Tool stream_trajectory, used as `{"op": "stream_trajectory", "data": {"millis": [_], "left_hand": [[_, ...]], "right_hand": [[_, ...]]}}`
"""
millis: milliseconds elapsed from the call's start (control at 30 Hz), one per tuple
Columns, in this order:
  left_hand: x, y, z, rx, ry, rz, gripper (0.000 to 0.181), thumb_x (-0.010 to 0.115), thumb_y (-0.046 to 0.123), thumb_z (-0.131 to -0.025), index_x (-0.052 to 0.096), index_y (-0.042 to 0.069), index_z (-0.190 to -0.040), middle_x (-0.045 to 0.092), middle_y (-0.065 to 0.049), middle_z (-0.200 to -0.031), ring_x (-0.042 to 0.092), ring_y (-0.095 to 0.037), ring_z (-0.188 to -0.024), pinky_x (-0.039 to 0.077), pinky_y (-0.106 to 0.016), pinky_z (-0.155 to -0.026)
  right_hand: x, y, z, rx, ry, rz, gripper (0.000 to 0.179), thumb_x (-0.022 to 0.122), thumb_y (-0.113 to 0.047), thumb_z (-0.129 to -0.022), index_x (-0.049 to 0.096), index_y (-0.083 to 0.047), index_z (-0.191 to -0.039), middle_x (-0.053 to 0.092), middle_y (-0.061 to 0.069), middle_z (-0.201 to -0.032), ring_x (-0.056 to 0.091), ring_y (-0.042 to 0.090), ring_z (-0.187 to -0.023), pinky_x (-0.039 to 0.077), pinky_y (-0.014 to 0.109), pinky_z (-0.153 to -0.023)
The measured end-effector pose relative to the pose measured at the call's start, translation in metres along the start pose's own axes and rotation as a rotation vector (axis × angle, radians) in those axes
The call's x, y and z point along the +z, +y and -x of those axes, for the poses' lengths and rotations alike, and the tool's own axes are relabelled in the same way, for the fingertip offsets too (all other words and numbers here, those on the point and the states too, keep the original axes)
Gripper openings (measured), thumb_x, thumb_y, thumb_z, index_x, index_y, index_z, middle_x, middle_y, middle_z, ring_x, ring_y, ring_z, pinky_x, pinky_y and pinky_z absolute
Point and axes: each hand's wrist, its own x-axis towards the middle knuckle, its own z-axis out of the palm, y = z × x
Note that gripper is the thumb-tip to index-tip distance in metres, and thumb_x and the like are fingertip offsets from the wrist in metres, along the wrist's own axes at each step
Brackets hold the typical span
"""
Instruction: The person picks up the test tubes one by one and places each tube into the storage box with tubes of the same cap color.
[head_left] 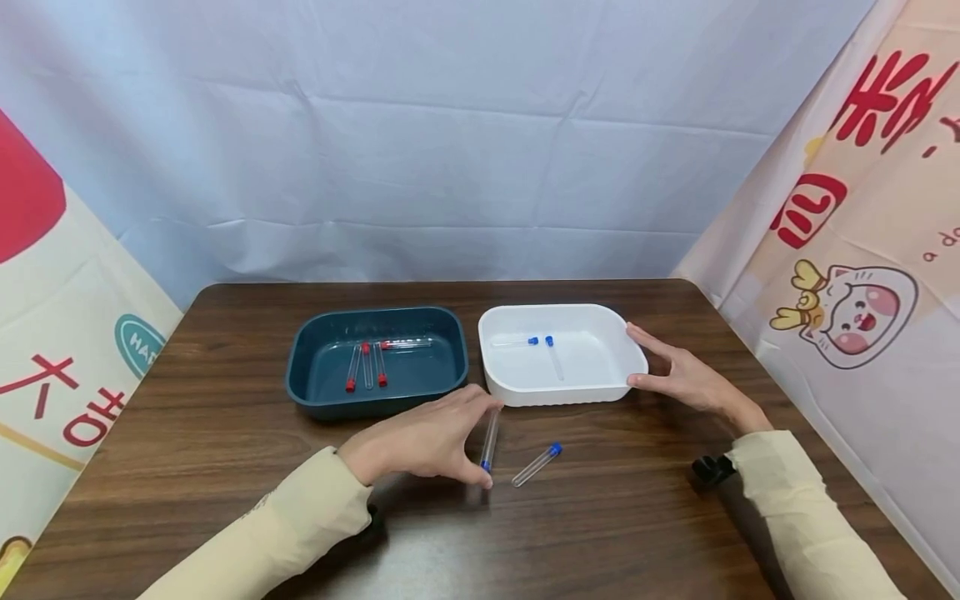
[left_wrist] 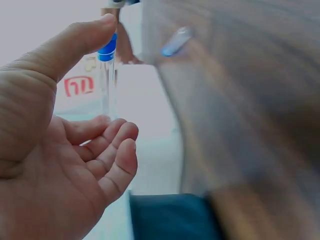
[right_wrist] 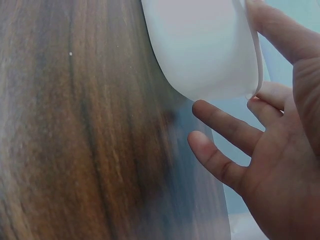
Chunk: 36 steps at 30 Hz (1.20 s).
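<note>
My left hand [head_left: 438, 433] pinches a blue-capped test tube [head_left: 491, 437] lengthwise above the table. The thumb presses on its cap, and a finger is at the other end, as the left wrist view also shows. A second blue-capped test tube [head_left: 537, 465] lies on the table just right of it. At the right end of the white tray [head_left: 562, 396], my right hand [head_left: 690, 379] rests its spread thumb and fingers against the wall. Two blue-capped test tubes [head_left: 557, 360] lie inside this tray. In the right wrist view the fingers [right_wrist: 225, 127] are mostly straight.
A dark teal tray [head_left: 330, 410] stands left of the white one, holding several red-capped test tubes [head_left: 367, 367]. Both trays are on a brown wooden table [head_left: 600, 517]. A pale cloth [head_left: 450, 167] hangs behind it, with printed banners at both sides.
</note>
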Motion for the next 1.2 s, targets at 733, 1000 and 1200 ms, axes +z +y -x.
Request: {"op": "stream_trajectory", "data": {"millis": [733, 1000, 1200], "left_hand": [[-0.044, 0.021, -0.061, 0.013, 0.12, 0.005, 0.093, 0.087, 0.047, -0.083, 0.042, 0.008, -0.154, 0.05, -0.006, -0.142, 0.058, -0.02, -0.121, 0.053, -0.033, -0.092], [-0.049, 0.019, -0.089, -0.004, 0.122, 0.026, 0.092, 0.087, 0.042, -0.085, 0.04, 0.007, -0.157, 0.049, -0.007, -0.145, 0.056, -0.019, -0.123, 0.052, -0.033, -0.097], [-0.049, 0.017, -0.107, -0.019, 0.116, 0.015, 0.093, 0.086, 0.043, -0.085, 0.04, 0.006, -0.157, 0.05, -0.01, -0.141, 0.058, -0.019, -0.125, 0.051, -0.033, -0.102]], "right_hand": [[0.002, 0.004, 0.0, 0.004, 0.012, 0.009, 0.086, 0.075, -0.031, -0.097, 0.025, -0.017, -0.166, 0.02, 0.008, -0.171, 0.025, 0.036, -0.152, 0.038, 0.054, -0.108], [0.001, 0.004, 0.001, 0.01, 0.011, 0.012, 0.086, 0.075, -0.031, -0.097, 0.024, -0.017, -0.166, 0.02, 0.007, -0.171, 0.027, 0.035, -0.152, 0.041, 0.039, -0.107], [0.002, 0.004, 0.0, 0.008, 0.011, 0.002, 0.086, 0.075, -0.031, -0.098, 0.024, -0.017, -0.166, 0.019, 0.009, -0.171, 0.024, 0.036, -0.153, 0.038, 0.053, -0.108]]}}
